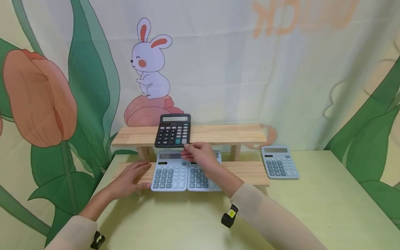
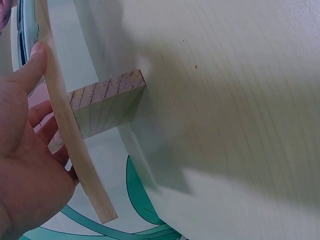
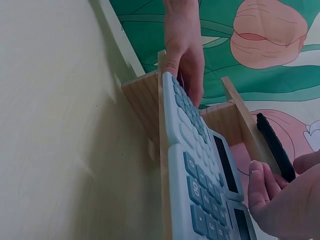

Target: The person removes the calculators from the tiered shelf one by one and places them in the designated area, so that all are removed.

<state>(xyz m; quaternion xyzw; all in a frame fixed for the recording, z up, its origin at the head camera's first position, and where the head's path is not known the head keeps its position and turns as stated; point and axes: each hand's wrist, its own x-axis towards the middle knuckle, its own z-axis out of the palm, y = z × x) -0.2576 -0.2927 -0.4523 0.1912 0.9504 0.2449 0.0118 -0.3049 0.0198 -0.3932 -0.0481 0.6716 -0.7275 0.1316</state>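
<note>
A black calculator (image 1: 173,131) lies on the upper wooden shelf (image 1: 225,133), its lower edge jutting past the front. My right hand (image 1: 203,159) pinches its lower right corner, thumb above and fingers below. Two light blue calculators, a left one (image 1: 168,173) and a right one (image 1: 197,178), lean side by side on the lower shelf (image 1: 247,172). My right forearm partly covers the right one. My left hand (image 1: 129,178) rests at the left end of the lower shelf, fingers loosely bent over the board and thumb by the left blue calculator's edge.
Another light blue calculator (image 1: 280,162) lies on the pale table (image 1: 315,194), right of the shelves. A wooden support block (image 2: 107,102) stands under the lower shelf. Behind hangs a curtain (image 1: 218,69) printed with a rabbit and tulips.
</note>
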